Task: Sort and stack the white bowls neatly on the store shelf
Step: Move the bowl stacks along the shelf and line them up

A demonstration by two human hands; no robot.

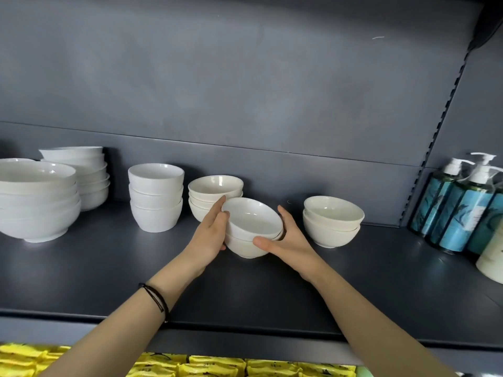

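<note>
Two hands cradle a tilted pair of nested bowls above the shelf.

Nearest, the left hand [211,235] and right hand [285,240] press flat against opposite sides of the held bowls [251,229]; each grip is closed on the bowls with open palms rather than curled fingers. The top bowl sits askew in the lower one, its rim tipped toward the right hand, so it could slide out and chip if either palm eases off. The pair hangs just over the shelf [272,289], and whether its foot touches I cannot tell. Just behind the left hand stands a short stack [215,197], close enough that a fingertip could knock it. Right of the grip sits a two-bowl stack [333,221], and left of it a taller stack [155,197].
</note>
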